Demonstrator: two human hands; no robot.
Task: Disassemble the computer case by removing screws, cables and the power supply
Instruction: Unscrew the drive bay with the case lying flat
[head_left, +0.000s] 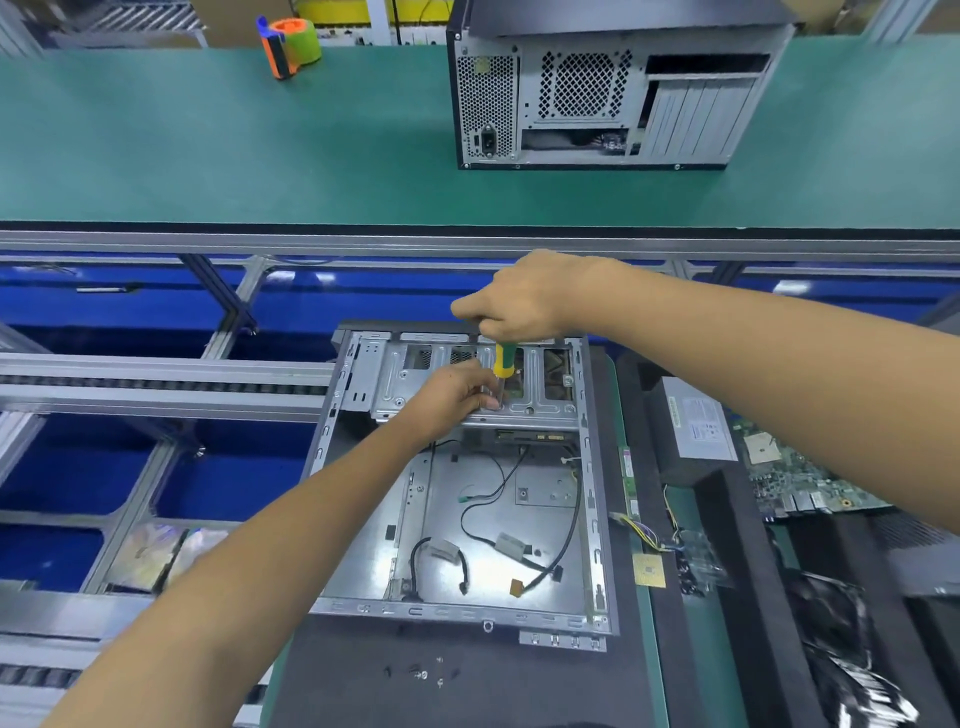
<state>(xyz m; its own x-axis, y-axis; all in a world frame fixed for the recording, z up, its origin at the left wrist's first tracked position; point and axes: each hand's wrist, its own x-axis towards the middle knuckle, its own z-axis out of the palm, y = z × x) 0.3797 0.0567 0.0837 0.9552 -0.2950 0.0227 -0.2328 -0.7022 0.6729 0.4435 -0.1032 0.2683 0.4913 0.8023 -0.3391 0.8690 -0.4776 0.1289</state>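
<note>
Open computer case (457, 519) lies on its side on a dark mat on the surface, loose cables (498, 540) inside. R hand (511, 301) fingers wrapped round top of yellow-green screwdriver (504, 361), held upright over drive cage (467, 384) at far end. L hand (452, 397) fingers pinch the shaft near the tip. Removed power supply (696, 426) sits just right of case, loose screws (423, 673) in front of it

A tape dispenser (289, 45) in orange and green stands at eleven o'clock on a green surface (208, 150), well apart from a second computer tower (602, 98) at one o'clock, its perforated rear facing the camera. Blue bins (78, 467) sit beneath an aluminium roller frame (156, 382) at nine o'clock.
</note>
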